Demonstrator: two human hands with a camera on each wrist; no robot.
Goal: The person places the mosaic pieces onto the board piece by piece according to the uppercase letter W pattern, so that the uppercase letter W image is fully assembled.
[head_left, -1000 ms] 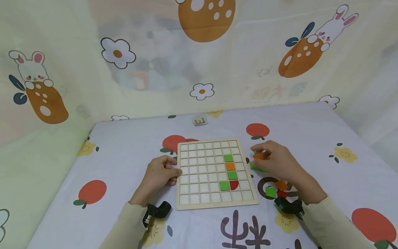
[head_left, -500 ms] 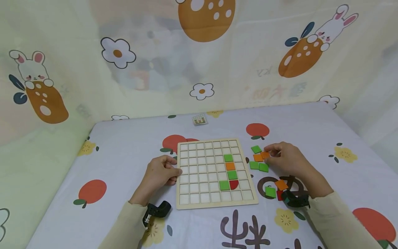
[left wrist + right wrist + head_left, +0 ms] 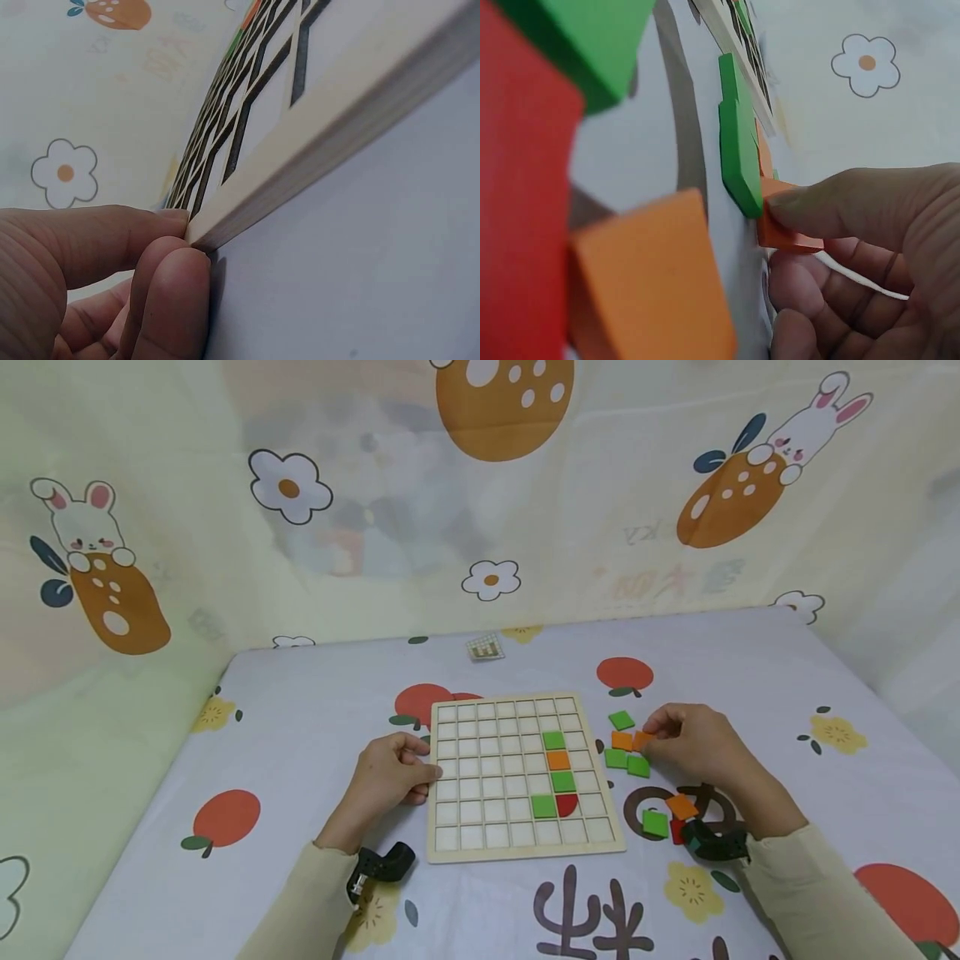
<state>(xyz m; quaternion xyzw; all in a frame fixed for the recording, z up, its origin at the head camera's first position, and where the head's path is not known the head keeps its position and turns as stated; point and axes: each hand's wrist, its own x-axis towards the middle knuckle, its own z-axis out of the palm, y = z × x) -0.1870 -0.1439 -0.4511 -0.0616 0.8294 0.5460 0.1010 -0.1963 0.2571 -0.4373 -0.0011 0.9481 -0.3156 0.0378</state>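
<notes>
A wooden grid board (image 3: 504, 853) lies flat at the middle of the table, with green, orange and red tiles in some right-hand cells. My left hand (image 3: 387, 777) holds the board's left edge between thumb and fingers; the left wrist view shows the fingertips (image 3: 177, 289) against its rim. To the board's right, my right hand (image 3: 693, 742) pinches an orange square tile (image 3: 780, 225), low over the table. Beside that tile sit another orange tile (image 3: 622, 741) and several green tiles (image 3: 617, 759).
Nearer me on the right lie a green tile (image 3: 655, 823), an orange tile (image 3: 682, 807) and a red piece (image 3: 677, 832), partly hidden by the wrist camera (image 3: 716, 842). A small patterned card (image 3: 485, 648) rests near the table's back edge, before a printed curtain (image 3: 375, 602).
My right hand has drawn back to the right from over the tile group and now has its fingers on the right orange tile. The left hand stays at the board's edge.
</notes>
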